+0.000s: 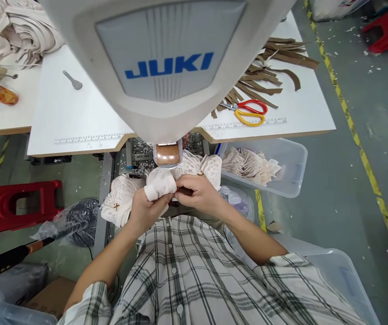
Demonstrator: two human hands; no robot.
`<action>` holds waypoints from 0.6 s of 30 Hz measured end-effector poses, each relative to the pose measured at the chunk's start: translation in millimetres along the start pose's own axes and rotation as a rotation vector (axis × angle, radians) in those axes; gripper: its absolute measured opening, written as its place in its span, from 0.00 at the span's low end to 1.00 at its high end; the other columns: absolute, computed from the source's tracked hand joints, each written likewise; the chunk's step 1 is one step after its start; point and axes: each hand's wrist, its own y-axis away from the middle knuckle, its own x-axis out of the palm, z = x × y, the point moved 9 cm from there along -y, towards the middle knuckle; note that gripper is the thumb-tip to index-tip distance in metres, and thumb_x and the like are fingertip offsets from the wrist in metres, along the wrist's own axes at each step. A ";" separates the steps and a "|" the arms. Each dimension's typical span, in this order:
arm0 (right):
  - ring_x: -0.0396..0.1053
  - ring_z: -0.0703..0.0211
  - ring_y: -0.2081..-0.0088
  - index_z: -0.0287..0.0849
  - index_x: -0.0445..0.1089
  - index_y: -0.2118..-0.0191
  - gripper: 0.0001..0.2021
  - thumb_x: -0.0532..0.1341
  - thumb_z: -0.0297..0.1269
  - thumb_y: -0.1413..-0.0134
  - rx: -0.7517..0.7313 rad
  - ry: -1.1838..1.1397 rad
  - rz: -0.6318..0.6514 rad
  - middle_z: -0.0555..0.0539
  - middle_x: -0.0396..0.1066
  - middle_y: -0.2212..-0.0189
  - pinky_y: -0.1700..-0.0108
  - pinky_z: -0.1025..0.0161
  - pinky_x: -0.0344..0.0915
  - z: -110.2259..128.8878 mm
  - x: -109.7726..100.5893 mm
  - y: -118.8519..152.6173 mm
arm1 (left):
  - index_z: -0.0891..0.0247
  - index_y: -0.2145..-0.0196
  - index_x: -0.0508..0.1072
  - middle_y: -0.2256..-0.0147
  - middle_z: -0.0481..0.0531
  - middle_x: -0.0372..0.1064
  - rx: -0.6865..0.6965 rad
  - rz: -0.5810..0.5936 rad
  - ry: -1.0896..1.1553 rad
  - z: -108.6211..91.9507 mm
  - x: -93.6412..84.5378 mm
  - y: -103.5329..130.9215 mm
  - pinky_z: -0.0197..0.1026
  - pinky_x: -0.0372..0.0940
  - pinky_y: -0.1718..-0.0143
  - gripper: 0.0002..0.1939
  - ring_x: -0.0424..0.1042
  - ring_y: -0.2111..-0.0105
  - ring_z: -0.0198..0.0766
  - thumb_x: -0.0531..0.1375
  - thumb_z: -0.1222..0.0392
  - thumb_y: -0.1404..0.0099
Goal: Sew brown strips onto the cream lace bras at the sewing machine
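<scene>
Both hands meet just below the head of a JUKI sewing machine (pixel 161 113). My left hand (pixel 144 210) is closed on a cream lace fabric piece (pixel 160 184), whose smooth band wraps over the fingers. My right hand (pixel 198 194) pinches the edge of the same piece, thumb and forefinger together, close to my left fingertips. More cream lace fabric (pixel 121 198) is bunched to the left and behind the hands, with a small brown mark on it. A copper-coloured part (pixel 167 154) of the machine sits directly above the fabric.
Red-and-yellow scissors (pixel 250 112) and brown strips (pixel 258 81) lie on the white table (pixel 305 104). A clear bin (pixel 292 176) at right holds cream pieces. To the left are a red stool (pixel 17 205) and a bagged dark bundle (pixel 81 221). A fabric pile (pixel 21 34) lies far left.
</scene>
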 end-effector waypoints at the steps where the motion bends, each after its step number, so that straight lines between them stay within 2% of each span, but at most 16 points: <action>1: 0.66 0.63 0.70 0.42 0.73 0.68 0.04 0.60 0.28 0.48 0.005 -0.004 0.002 0.51 0.69 0.72 0.67 0.67 0.59 -0.5 -0.2 0.7 | 0.63 0.69 0.80 0.72 0.51 0.75 -0.027 0.008 0.032 2.1 1.1 -1.8 0.41 0.68 0.65 0.10 0.72 0.70 0.41 0.65 0.53 0.39; 4: 0.63 0.64 0.72 0.41 0.69 0.72 0.04 0.60 0.29 0.47 0.044 -0.004 -0.016 0.52 0.64 0.75 0.68 0.67 0.56 -3.8 -0.6 3.6 | 0.64 0.68 0.78 0.70 0.51 0.74 -0.085 0.072 0.088 5.1 7.9 -7.1 0.39 0.66 0.64 0.12 0.70 0.68 0.40 0.64 0.52 0.39; 7: 0.58 0.66 0.74 0.41 0.66 0.75 0.07 0.60 0.30 0.47 0.086 -0.005 -0.034 0.54 0.59 0.78 0.70 0.67 0.54 -7.1 -1.4 6.7 | 0.65 0.66 0.78 0.68 0.51 0.75 -0.101 0.119 0.051 3.6 11.9 -10.3 0.38 0.66 0.62 0.12 0.71 0.66 0.40 0.64 0.52 0.38; 9: 0.58 0.66 0.74 0.41 0.69 0.73 0.06 0.60 0.32 0.45 0.128 -0.044 -0.028 0.53 0.61 0.77 0.70 0.67 0.54 -11.3 -2.6 8.4 | 0.64 0.68 0.77 0.69 0.50 0.74 -0.108 0.088 0.020 3.0 8.1 -11.3 0.38 0.65 0.64 0.12 0.70 0.67 0.39 0.64 0.52 0.39; 12: 0.61 0.65 0.73 0.41 0.73 0.64 0.06 0.60 0.37 0.42 0.225 -0.169 -0.025 0.51 0.69 0.73 0.70 0.67 0.58 -21.0 -8.7 10.7 | 0.64 0.72 0.73 0.74 0.47 0.68 -0.102 0.047 0.005 1.5 0.5 -12.7 0.37 0.61 0.68 0.12 0.65 0.72 0.36 0.63 0.52 0.37; 15: 0.62 0.66 0.73 0.42 0.73 0.61 0.07 0.60 0.37 0.41 0.241 -0.161 -0.071 0.50 0.71 0.71 0.69 0.66 0.58 -20.9 -22.7 11.5 | 0.63 0.72 0.70 0.75 0.46 0.63 -0.100 0.107 0.046 -0.1 -0.1 -15.5 0.36 0.59 0.69 0.13 0.61 0.74 0.33 0.59 0.52 0.33; 18: 0.58 0.67 0.76 0.43 0.69 0.60 0.04 0.60 0.33 0.42 0.178 -0.063 -0.090 0.54 0.67 0.73 0.71 0.67 0.56 -9.8 -32.8 11.0 | 0.63 0.69 0.71 0.73 0.47 0.65 -0.095 0.167 0.070 -3.5 0.7 -18.0 0.36 0.60 0.67 0.13 0.62 0.71 0.34 0.58 0.52 0.32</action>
